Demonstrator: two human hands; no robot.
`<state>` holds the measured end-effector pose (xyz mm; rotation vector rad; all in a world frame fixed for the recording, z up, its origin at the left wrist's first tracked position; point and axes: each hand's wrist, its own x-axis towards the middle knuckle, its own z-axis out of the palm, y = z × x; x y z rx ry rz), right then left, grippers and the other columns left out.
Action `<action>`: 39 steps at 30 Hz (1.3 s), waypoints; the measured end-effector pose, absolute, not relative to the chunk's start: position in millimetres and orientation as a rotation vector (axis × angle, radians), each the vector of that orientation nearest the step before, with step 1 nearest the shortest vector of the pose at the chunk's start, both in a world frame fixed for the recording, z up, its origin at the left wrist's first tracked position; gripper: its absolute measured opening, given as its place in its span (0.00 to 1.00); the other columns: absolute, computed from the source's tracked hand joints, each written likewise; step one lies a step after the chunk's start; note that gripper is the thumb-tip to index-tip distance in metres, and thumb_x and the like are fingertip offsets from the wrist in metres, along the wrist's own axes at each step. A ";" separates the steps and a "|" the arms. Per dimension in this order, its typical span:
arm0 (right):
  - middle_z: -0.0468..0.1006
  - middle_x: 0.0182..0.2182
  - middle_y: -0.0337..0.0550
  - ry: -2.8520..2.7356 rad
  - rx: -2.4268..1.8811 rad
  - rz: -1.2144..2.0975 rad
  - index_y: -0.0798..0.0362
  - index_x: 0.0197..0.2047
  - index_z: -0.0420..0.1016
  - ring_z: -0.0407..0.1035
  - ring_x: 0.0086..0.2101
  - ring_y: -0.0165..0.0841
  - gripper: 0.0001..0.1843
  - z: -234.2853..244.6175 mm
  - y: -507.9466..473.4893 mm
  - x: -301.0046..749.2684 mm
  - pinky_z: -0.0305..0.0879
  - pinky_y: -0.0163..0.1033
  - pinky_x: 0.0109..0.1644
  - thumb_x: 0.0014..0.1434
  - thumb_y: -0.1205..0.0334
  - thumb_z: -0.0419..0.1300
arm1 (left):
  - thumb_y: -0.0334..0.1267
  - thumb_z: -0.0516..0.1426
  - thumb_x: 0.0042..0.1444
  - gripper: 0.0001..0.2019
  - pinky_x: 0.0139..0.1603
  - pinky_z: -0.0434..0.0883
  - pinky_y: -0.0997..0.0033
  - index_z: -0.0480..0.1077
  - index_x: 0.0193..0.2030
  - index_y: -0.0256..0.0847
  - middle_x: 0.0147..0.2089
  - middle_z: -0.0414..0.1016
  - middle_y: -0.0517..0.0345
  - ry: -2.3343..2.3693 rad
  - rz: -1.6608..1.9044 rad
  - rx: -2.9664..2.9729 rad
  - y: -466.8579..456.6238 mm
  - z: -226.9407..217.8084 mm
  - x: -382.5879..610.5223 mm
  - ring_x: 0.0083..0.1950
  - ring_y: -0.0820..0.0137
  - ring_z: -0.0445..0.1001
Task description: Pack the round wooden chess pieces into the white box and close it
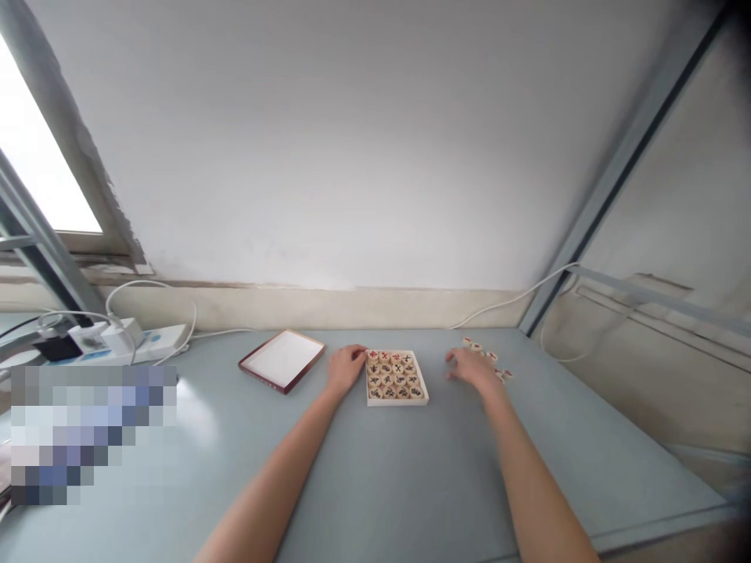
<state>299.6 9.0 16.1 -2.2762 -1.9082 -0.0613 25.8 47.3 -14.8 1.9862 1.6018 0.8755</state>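
A white square box (397, 403) holds rows of round wooden xiangqi pieces (399, 381), with red characters at the back left and black ones elsewhere. At its back left corner, my left hand (345, 369) has curled fingers against the box's edge. My right hand (471, 366) hovers over the desk to the right of the box, its fingers bent and apart, with nothing visible between them. Several loose xiangqi pieces (491, 356) lie just behind and beside that hand, which partly hides them.
Left of my left hand lies a dark red box lid (285, 385) with its white inside up. A power strip (170, 338) with plugs and white cables stands at the desk's far left. A blurred patch (88, 438) covers the left front. Metal bed posts (551, 289) rise at both sides.
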 end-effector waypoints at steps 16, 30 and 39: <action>0.75 0.35 0.49 -1.679 -2.429 0.066 0.51 0.29 0.77 0.68 0.38 0.43 0.08 25.3 9.7 308.2 0.58 0.47 0.41 0.42 0.58 0.64 | 0.35 0.52 0.51 0.11 0.45 0.64 0.72 0.73 0.39 0.44 0.40 0.67 0.57 1.501 1.098 1.946 42.6 -14.1 26.0 0.36 0.73 0.67; 0.75 0.38 0.42 -2.011 -1.944 -0.126 0.48 0.39 0.73 0.65 0.41 0.34 0.11 15.7 7.0 229.3 0.50 0.40 0.43 0.56 0.56 0.53 | 0.31 0.47 0.56 0.13 0.53 0.64 0.65 0.65 0.46 0.40 0.49 0.65 0.51 0.856 1.339 2.475 -15.7 18.5 70.5 0.51 0.68 0.64; 0.74 0.39 0.42 -2.067 -2.031 -0.142 0.47 0.41 0.72 0.64 0.42 0.37 0.12 20.4 13.0 240.2 0.50 0.45 0.46 0.55 0.55 0.54 | 0.27 0.44 0.55 0.25 0.61 0.58 0.58 0.49 0.61 0.39 0.61 0.53 0.48 0.688 0.973 2.680 -52.6 6.4 108.8 0.62 0.65 0.55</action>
